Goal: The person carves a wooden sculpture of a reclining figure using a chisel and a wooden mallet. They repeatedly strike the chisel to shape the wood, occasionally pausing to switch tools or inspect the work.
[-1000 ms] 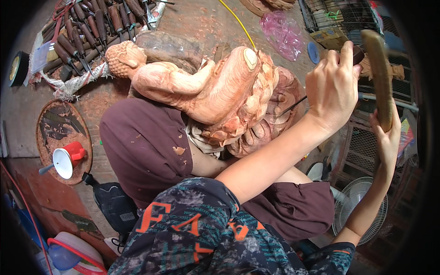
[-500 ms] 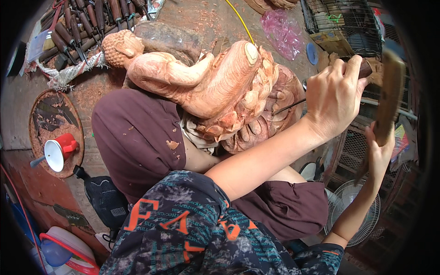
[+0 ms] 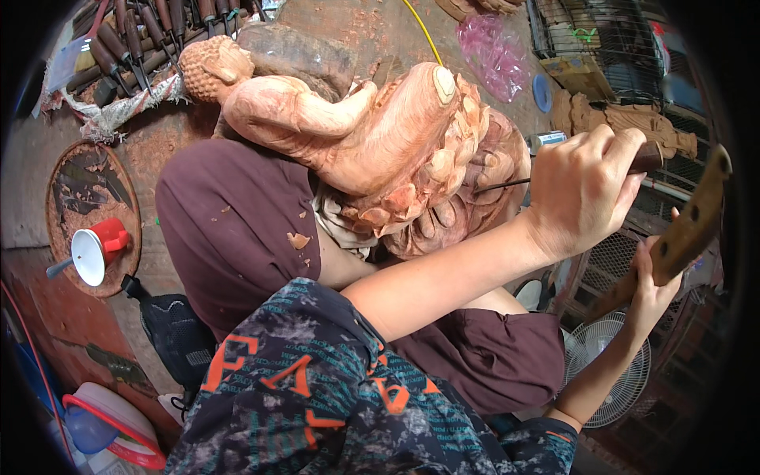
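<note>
Carved wooden statue (image 3: 340,134) lies on its side across the upper centre, its smooth, pale-grained limbs contrasting with a knobbly head (image 3: 214,67) and rough, faceted petal-like base (image 3: 439,174). At right, the right hand (image 3: 653,293) grips a worn, flat wooden mallet (image 3: 689,233), well apart from the chisel (image 3: 503,185), whose dark handle the left hand's (image 3: 582,190) fingers encircle, thin shaft reaching toward the base. Mallet-driven carving seems under way; the next stroke probably calls for a steady shaft and square hit.
</note>
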`<state>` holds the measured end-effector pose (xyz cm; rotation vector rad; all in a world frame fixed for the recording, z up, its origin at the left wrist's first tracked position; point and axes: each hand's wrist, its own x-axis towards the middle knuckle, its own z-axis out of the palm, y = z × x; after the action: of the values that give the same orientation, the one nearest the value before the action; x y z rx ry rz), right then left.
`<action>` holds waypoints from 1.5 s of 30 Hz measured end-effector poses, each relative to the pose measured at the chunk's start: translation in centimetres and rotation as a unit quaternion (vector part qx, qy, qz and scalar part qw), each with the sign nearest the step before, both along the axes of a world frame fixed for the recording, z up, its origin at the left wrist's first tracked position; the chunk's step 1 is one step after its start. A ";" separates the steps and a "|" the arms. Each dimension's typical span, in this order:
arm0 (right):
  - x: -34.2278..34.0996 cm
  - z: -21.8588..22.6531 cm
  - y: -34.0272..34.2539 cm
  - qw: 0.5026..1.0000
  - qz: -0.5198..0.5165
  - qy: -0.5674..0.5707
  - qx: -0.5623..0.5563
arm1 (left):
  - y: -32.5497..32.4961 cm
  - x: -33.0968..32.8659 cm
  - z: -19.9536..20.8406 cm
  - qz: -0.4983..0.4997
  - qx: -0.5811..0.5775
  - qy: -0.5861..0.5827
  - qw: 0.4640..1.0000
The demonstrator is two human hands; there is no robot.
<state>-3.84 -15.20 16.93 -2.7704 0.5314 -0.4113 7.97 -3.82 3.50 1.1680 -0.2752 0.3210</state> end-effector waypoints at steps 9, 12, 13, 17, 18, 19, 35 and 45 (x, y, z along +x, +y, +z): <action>-1.6 -0.8 1.6 0.999 -0.015 -0.024 -0.031 | 0.8 -0.8 -0.2 0.000 -0.037 -0.029 0.999; -2.3 -2.0 1.5 0.995 0.003 -0.030 -0.093 | 1.5 -0.6 -0.4 0.000 -0.048 -0.038 0.998; -1.9 -1.5 2.6 0.997 -0.020 -0.051 -0.045 | 1.4 -0.8 -0.4 -0.006 -0.059 -0.036 0.998; -2.8 -1.9 3.2 0.990 -0.016 0.001 -0.139 | 1.6 -0.9 -0.8 -0.009 -0.083 -0.061 0.995; -3.0 -1.7 3.1 0.991 -0.014 -0.014 -0.129 | 1.8 -0.9 -0.9 -0.009 -0.081 -0.065 0.995; -3.1 -1.5 3.2 0.996 -0.012 -0.033 -0.086 | 2.0 -1.0 -0.9 -0.010 -0.079 -0.069 0.994; -5.1 -2.0 3.5 0.993 -0.026 -0.041 -0.107 | 2.4 -1.4 -2.0 -0.016 -0.071 -0.102 0.992; -5.9 -3.0 3.0 0.986 -0.032 -0.107 0.122 | 3.3 -3.8 2.0 -0.018 -0.080 -0.206 0.975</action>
<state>-9.76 -12.19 13.93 -2.4444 0.5766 -0.6078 4.20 -0.56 5.48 0.9288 -0.6203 0.5446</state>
